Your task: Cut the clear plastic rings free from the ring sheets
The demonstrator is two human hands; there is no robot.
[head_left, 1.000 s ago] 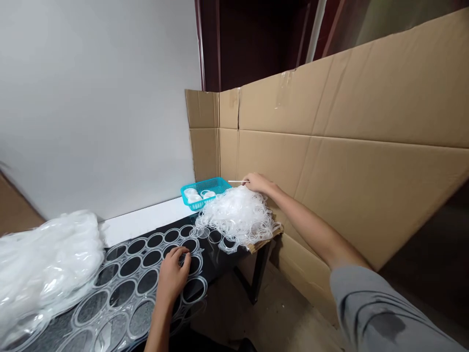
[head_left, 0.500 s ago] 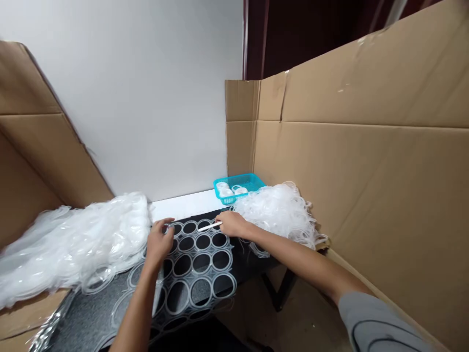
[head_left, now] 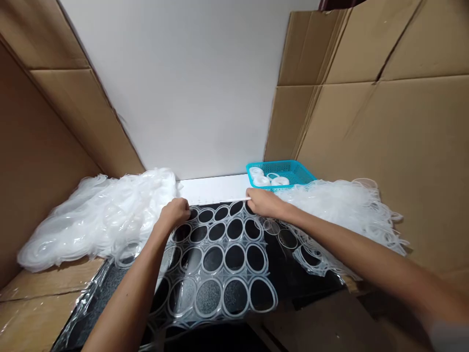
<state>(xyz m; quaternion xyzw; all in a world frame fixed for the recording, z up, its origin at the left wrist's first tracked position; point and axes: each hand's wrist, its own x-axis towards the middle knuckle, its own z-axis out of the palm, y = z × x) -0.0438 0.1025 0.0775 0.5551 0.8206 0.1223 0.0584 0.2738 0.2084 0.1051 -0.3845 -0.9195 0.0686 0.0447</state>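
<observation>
While the clear plastic sheet punched full of round holes (head_left: 220, 259) lies flat on the dark table, press its far edge down with your curled left hand (head_left: 176, 213). Your right hand (head_left: 266, 203) pinches a thin white stick (head_left: 220, 201) (keep it low).

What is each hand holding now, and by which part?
The right hand pinches a thin white stick at its right end. The left hand grips the far edge of the clear ring sheet.
</observation>
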